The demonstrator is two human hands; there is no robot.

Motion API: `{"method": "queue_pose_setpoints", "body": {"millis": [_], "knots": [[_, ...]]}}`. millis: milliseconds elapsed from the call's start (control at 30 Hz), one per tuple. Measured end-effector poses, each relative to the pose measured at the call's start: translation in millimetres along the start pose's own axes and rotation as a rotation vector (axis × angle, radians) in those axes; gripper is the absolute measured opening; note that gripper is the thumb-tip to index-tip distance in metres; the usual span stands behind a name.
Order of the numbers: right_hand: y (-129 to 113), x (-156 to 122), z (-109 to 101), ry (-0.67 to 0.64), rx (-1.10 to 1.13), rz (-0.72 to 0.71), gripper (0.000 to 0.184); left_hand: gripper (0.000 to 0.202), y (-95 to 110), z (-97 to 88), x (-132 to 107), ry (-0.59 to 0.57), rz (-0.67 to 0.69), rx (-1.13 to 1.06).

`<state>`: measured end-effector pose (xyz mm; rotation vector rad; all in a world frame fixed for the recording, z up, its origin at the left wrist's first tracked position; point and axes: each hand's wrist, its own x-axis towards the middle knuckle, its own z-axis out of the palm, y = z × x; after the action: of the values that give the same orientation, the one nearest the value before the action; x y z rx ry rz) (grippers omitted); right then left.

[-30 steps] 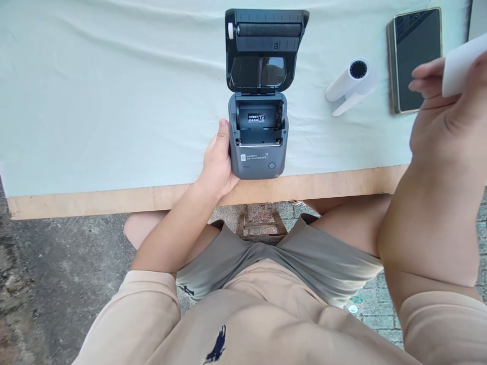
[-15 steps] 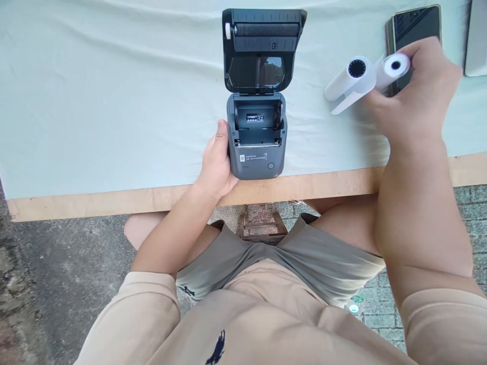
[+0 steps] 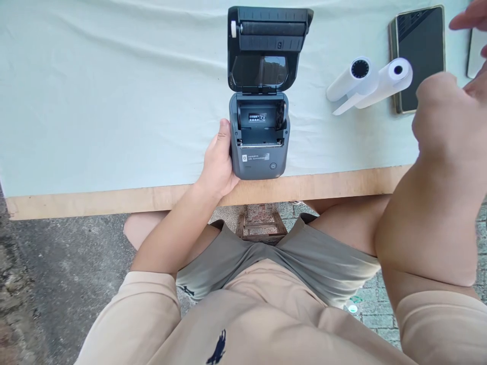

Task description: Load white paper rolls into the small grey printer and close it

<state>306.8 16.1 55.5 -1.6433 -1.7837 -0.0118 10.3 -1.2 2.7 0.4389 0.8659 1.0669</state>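
My left hand (image 3: 217, 165) is closed around the left side of a dark grey portable label printer (image 3: 259, 157), thumb along its edge. The printer's lid (image 3: 262, 48) stands raised, baring an unfilled paper bay. To its right, two white paper rolls (image 3: 342, 83) lie side by side on the cloth, a loose paper end hanging from the left one. My right hand (image 3: 454, 109) is at the right edge, apart from the rolls, blurred and partly cut off. Fingers (image 3: 470, 19) enter at the top right corner; whose they are I cannot make out.
A phone (image 3: 422, 50) lies behind the rolls, seemingly on top of another flat object. The corner of a grey flat device (image 3: 475, 50) shows at the right edge. Pale green cloth (image 3: 114, 101) covers the table, with a bare wooden front edge (image 3: 95, 205).
My right hand has let go of the paper rolls and moved right, past the phone. The rolls now rest on the cloth. My left hand still holds the printer.
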Motion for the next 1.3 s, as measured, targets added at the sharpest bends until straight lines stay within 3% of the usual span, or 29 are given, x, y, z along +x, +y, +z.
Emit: {"method": "queue_pose_setpoints", "body": {"millis": [100, 200, 400, 533, 667, 767, 833, 967, 1100, 1300], "knots": [[-11.7, 10.7, 18.6, -0.055, -0.174, -0.086, 0.040, 0.046, -0.1, -1.0, 0.0, -0.034, -0.006, -0.012], [-26.4, 17.9, 36.8, -0.177, -0.390, 0.054, 0.042, 0.047, -0.4, -1.8, 0.0, -0.066, -0.009, -0.021], [-29.4, 17.1, 45.8, -0.297, -0.527, 0.056, 0.030, 0.045, -1.3, -2.0, 0.4, -0.043, 0.010, -0.016], [-36.5, 20.7, 35.9, -0.195, -0.436, 0.068, 0.037, 0.047, -2.2, -2.6, 0.9, -0.073, 0.011, -0.006], [-64.0, 15.4, 15.6, -0.081, -0.195, -0.235, 0.050, 0.045, -2.1, -3.0, 0.6, -0.042, 0.015, 0.008], [-93.2, 1.4, 11.3, -0.066, -0.067, -0.358, 0.055, 0.046, -0.3, -0.2, -0.7, -0.022, 0.002, 0.020], [-111.5, -8.2, 19.0, -0.034, -0.055, -0.406, 0.046, 0.046, 1.3, 2.9, -1.8, -0.011, -0.008, 0.017], [-135.0, -17.0, 46.5, -0.101, -0.146, -0.374, 0.034, 0.043, 2.5, 7.2, -3.8, 0.046, 0.000, 0.028], [-139.9, -16.1, 62.6, -0.166, -0.138, -0.332, 0.028, 0.044, 1.5, 6.7, -5.2, 0.043, 0.033, 0.009], [-138.4, -14.5, 68.2, -0.196, -0.231, -0.348, 0.020, 0.042, 1.0, 5.0, -4.9, 0.044, 0.024, 0.030]]}}
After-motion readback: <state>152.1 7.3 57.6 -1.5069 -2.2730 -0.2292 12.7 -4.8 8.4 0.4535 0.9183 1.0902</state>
